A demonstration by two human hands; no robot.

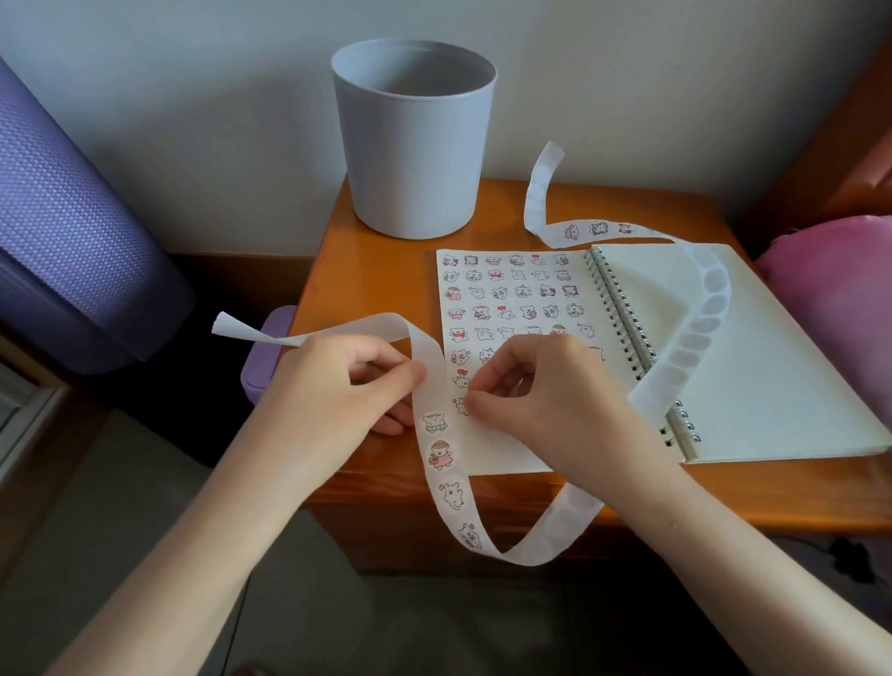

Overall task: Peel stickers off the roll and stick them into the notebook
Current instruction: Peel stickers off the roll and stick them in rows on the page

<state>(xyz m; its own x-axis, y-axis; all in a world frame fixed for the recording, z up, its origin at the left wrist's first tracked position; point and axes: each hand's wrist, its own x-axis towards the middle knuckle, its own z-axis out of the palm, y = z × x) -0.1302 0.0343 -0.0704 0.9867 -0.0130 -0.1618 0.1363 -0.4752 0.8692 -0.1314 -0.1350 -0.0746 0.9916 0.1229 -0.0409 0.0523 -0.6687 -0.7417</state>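
Observation:
An open spiral notebook [772,374] lies on the wooden bedside table [379,269]. Its left page carries rows of small cartoon stickers [513,294]. A long white sticker strip [447,470] loops from my left hand down over the table's front edge, back across the right page, and ends curled behind the notebook. My left hand [334,393] pinches the strip at the page's left edge. My right hand [543,389] pinches a small sticker [462,406] at its fingertips, low on the left page, just right of the strip.
A grey plastic bin [415,145] stands at the table's back left corner. A purple rolled mat [55,217] leans at the left, with a small purple lidded container [266,356] beside the table. Pink fabric [851,310] lies at the right edge.

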